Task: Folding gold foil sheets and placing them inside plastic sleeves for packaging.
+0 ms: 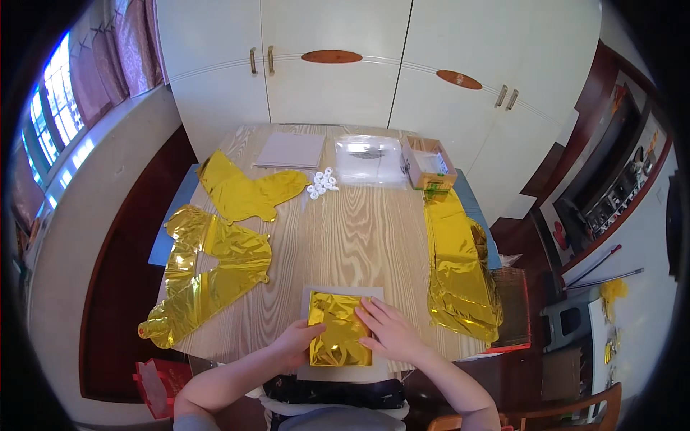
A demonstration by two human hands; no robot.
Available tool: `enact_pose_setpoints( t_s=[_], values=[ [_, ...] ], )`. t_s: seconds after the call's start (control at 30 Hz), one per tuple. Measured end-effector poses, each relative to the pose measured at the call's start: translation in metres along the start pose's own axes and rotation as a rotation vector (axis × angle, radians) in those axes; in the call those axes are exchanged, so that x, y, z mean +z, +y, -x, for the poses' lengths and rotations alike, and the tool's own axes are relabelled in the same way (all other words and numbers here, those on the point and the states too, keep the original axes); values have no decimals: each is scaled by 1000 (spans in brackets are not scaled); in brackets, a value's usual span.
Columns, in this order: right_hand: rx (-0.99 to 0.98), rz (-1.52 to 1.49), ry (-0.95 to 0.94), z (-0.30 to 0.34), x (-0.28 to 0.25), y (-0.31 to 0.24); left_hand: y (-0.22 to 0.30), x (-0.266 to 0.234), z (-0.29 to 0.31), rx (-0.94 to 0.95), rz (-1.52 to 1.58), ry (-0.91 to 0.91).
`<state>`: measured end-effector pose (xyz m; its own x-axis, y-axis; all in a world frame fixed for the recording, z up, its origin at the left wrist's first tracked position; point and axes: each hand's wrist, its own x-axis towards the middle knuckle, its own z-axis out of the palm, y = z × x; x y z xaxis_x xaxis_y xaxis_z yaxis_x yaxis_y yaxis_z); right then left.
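Note:
At the table's near edge a gold foil balloon [339, 332], folded into a flat rectangle, lies on a pale sheet of card [377, 294]. My left hand [293, 343] holds its left edge, the thumb on top and the other fingers partly hidden. On the right edge rests my right hand [392, 332], its fingers spread and lying flat on the foil. Two unfolded gold foil balloons, a far one [248, 187] and a nearer one [226, 258], lie flat on the left. Along the right side is a pile of gold foil balloons [460, 269], hanging partly over the edge.
Toward the back of the wood-grain table [352, 230] sit a stack of pale cards [291, 149], small white rolls [322, 184], clear plastic bags [370, 159] and a cardboard box [430, 161]. White cabinets [330, 90] stand behind. A red bag [159, 384] is at lower left.

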<state>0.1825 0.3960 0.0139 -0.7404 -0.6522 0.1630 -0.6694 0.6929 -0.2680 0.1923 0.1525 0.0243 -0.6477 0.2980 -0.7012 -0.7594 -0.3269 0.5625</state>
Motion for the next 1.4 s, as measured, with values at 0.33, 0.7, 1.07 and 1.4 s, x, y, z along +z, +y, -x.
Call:
enact_pose_setpoints(
  t_s=[0.33, 0.7, 1.07, 1.4],
  values=[
    [-20, 54, -14, -2, 4, 0, 10, -37, 18, 582, -954, 177],
    [-13, 64, -41, -4, 4, -2, 9, -23, 4, 1101, -1961, -47],
    [-3, 137, -215, -7, -9, -3, 22, -31, 8, 971, -2106, -59],
    [20, 124, -284, -10, -8, -3, 24, -41, 18, 901, -2125, 100]
  ],
)
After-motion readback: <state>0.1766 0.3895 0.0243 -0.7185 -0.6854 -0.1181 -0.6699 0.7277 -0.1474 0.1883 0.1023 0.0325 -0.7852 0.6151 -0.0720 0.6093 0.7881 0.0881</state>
